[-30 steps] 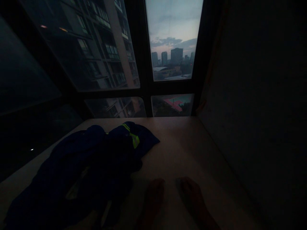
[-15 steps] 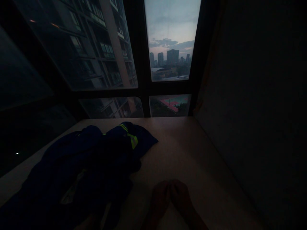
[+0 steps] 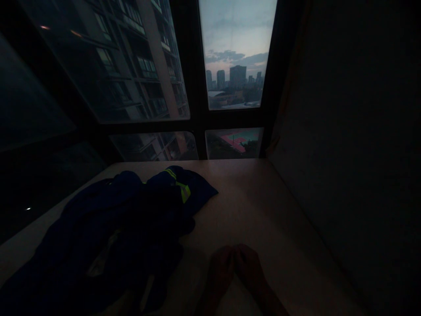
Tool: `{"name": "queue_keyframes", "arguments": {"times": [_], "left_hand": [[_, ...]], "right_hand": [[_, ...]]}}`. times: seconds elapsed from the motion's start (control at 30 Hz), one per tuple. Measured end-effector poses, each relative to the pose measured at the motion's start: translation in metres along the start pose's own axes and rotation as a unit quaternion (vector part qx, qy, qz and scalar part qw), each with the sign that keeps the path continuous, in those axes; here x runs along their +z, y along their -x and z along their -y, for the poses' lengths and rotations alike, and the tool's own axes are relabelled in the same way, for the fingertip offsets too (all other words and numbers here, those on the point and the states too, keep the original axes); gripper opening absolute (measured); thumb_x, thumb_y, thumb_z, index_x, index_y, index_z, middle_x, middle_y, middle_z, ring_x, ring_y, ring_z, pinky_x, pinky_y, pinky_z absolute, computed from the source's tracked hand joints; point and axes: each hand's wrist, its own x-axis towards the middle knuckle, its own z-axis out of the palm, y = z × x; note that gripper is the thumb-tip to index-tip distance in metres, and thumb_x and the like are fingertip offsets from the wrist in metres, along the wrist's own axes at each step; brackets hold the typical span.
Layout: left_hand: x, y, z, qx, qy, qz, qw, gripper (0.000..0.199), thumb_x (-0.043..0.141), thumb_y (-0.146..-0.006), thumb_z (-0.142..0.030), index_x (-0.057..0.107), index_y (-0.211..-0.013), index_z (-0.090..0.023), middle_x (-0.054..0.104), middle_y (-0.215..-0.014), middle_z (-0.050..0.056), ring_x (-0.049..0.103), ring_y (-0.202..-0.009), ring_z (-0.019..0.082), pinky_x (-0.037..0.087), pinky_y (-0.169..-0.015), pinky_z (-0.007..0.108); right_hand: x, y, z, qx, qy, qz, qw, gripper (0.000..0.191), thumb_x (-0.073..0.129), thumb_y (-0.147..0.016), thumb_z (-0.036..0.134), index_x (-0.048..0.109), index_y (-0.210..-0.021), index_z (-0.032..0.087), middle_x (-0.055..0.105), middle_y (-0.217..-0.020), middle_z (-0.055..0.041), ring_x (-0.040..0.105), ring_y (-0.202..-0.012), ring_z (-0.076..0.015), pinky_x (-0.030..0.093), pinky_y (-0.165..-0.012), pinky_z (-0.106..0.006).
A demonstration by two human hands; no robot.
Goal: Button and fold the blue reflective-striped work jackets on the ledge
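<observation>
My left hand [image 3: 222, 267] and my right hand [image 3: 249, 265] meet at the fingertips, low in the view, over the pale surface [image 3: 243, 210]. Both have their fingers curled and closed. The light is very dim, and whatever the fingers may hold is hidden. To the left of my hands lies a crumpled dark blue garment [image 3: 98, 210] with a yellow-green reflective band [image 3: 184, 192]. Neither hand touches the garment.
Dark window frames [image 3: 194, 87] rise behind the surface, with buildings and sky beyond the glass. A dark wall [image 3: 345, 153] stands along the right side.
The view has shifted very slightly. My hands stay together in nearly the same place, and the garment lies as before.
</observation>
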Motion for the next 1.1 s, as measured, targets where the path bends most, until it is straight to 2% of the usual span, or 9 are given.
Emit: {"name": "queue_keyframes", "arguments": {"times": [0.2, 0.37, 0.47, 0.7, 0.87, 1.1], "left_hand": [[-0.001, 0.002, 0.001, 0.001, -0.022, -0.004, 1.000, 0.030, 0.044, -0.093, -0.027, 0.071, -0.103, -0.019, 0.074, -0.104, 0.013, 0.070, -0.094, 0.022, 0.054, -0.087, 0.034], [-0.001, 0.000, -0.003, 0.000, -0.015, 0.005, 1.000, 0.030, 0.042, -0.094, -0.025, 0.071, -0.097, -0.020, 0.074, -0.094, 0.009, 0.069, -0.087, 0.019, 0.054, -0.082, 0.030], [0.000, 0.000, -0.003, -0.006, -0.013, 0.009, 1.000, 0.030, 0.041, -0.094, -0.026, 0.071, -0.095, -0.019, 0.074, -0.094, 0.010, 0.069, -0.085, 0.020, 0.054, -0.080, 0.032], [-0.004, 0.001, -0.006, -0.001, 0.001, 0.010, 1.000, 0.033, 0.040, -0.094, -0.026, 0.069, -0.108, -0.018, 0.074, -0.104, 0.012, 0.068, -0.096, 0.022, 0.052, -0.090, 0.034], [-0.006, 0.000, -0.012, -0.001, -0.005, 0.011, 1.000, 0.031, 0.039, -0.094, -0.024, 0.070, -0.097, -0.019, 0.073, -0.094, 0.010, 0.068, -0.086, 0.020, 0.053, -0.080, 0.031], [-0.001, 0.001, -0.007, -0.002, -0.010, 0.013, 1.000, 0.030, 0.040, -0.094, -0.024, 0.069, -0.096, -0.018, 0.073, -0.093, 0.010, 0.067, -0.086, 0.020, 0.051, -0.079, 0.031]], "right_hand": [[0.001, 0.000, -0.003, 0.000, 0.002, -0.005, 1.000, 0.041, 0.040, -0.096, 0.043, 0.066, -0.080, 0.016, 0.068, -0.077, -0.0065, 0.060, -0.070, -0.0167, 0.044, -0.067, -0.027], [0.000, 0.000, -0.002, -0.008, 0.002, -0.006, 1.000, 0.044, 0.038, -0.096, 0.044, 0.065, -0.074, 0.016, 0.066, -0.073, -0.0063, 0.057, -0.065, -0.0158, 0.042, -0.062, -0.026], [-0.002, -0.001, 0.001, -0.011, 0.000, -0.002, 1.000, 0.045, 0.038, -0.097, 0.045, 0.064, -0.073, 0.017, 0.064, -0.070, -0.0054, 0.057, -0.065, -0.0156, 0.041, -0.061, -0.025], [-0.003, 0.000, 0.002, -0.003, 0.002, -0.002, 1.000, 0.047, 0.037, -0.097, 0.049, 0.066, -0.080, 0.016, 0.067, -0.075, -0.0074, 0.058, -0.069, -0.0170, 0.044, -0.066, -0.027], [-0.004, 0.000, 0.005, -0.006, 0.009, -0.002, 1.000, 0.046, 0.037, -0.097, 0.046, 0.064, -0.075, 0.017, 0.066, -0.072, -0.0057, 0.058, -0.066, -0.0160, 0.042, -0.063, -0.026], [-0.005, 0.000, 0.004, -0.004, 0.012, 0.007, 1.000, 0.042, 0.038, -0.096, 0.043, 0.064, -0.076, 0.016, 0.066, -0.074, -0.0060, 0.059, -0.068, -0.0162, 0.043, -0.065, -0.026]]}}
